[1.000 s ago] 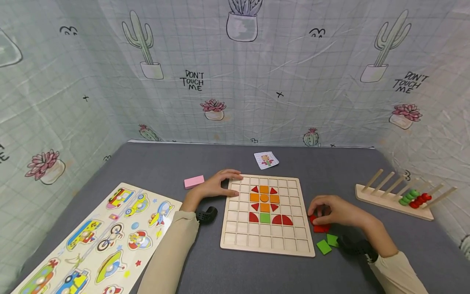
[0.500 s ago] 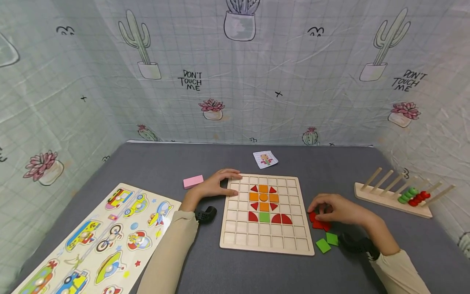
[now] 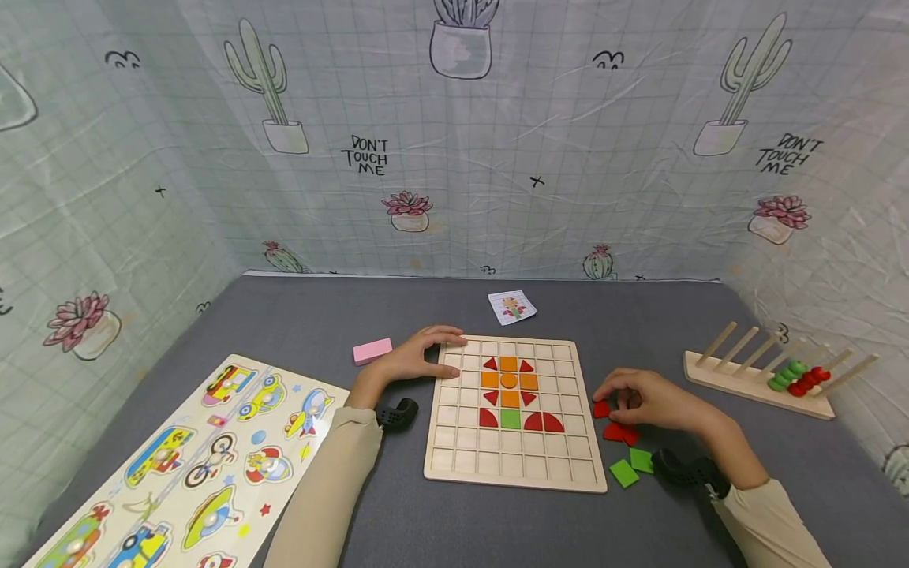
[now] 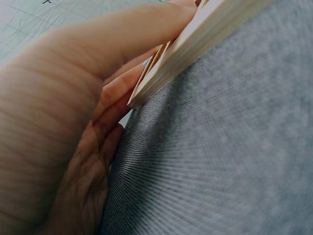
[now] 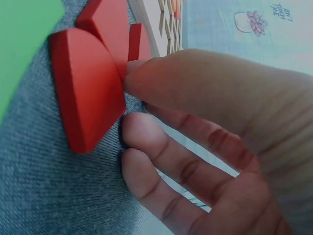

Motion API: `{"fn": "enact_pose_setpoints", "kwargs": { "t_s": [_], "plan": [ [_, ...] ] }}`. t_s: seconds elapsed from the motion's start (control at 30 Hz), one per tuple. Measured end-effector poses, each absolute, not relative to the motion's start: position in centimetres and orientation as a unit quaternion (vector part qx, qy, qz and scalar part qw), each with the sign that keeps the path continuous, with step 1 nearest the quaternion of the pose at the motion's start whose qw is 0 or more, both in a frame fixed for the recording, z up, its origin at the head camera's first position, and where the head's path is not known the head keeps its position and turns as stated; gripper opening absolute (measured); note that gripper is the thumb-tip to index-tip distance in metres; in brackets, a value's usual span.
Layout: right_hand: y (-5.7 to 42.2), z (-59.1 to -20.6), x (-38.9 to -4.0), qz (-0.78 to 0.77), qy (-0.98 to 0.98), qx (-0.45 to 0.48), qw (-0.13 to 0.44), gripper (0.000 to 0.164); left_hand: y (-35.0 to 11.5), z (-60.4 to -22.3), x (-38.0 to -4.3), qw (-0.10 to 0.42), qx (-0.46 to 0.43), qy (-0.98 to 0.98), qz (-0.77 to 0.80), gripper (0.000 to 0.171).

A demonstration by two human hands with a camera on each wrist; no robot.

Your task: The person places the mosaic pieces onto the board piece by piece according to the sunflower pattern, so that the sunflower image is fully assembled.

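My left hand (image 3: 419,355) rests at the upper left corner of a square wooden grid board (image 3: 454,461), thumb and fingers spread on its edge. In the left wrist view the thumb (image 4: 161,24) lies over the board's edge. Red, orange and green shapes sit in the board's middle cells. Right of the board, my right hand (image 3: 649,402) pinches a small red piece (image 3: 601,409) between thumb and curled fingers; its shape is partly hidden. More red pieces (image 3: 621,433) lie just below it, one with a rounded side (image 5: 88,93) in the right wrist view.
Two green squares (image 3: 624,473) lie near the right wrist. A picture card (image 3: 512,307) is behind the board, a pink block (image 3: 372,351) left of it. A vehicle puzzle board (image 3: 234,418) fills the left; a peg stand with beads (image 3: 760,385) stands right.
My right hand has shifted slightly away from me, drawing one red piece apart from the others beside the board. My left hand stays on the board's corner.
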State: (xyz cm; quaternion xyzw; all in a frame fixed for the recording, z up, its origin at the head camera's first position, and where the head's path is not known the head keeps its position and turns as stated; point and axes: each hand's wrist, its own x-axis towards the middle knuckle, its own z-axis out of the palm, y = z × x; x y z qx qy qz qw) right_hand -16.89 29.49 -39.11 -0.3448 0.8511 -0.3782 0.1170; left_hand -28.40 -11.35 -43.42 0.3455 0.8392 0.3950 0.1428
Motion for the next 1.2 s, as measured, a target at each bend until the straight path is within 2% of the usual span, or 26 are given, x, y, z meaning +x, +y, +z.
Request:
{"fn": "enact_pose_setpoints", "kwargs": {
  "t_s": [0.53, 1.2],
  "plan": [
    [27.8, -38.4, -16.7, -0.372, 0.848, -0.374, 0.057, 0.023, -11.5, -43.2, -28.2, 0.147, 0.347, 0.839, 0.392, 0.055],
    [21.0, -37.8, -18.8, -0.336, 0.855, -0.377, 0.118, 0.020, -11.4, -43.2, -28.2, 0.149, 0.338, 0.840, 0.398, 0.054]
  ]
}}
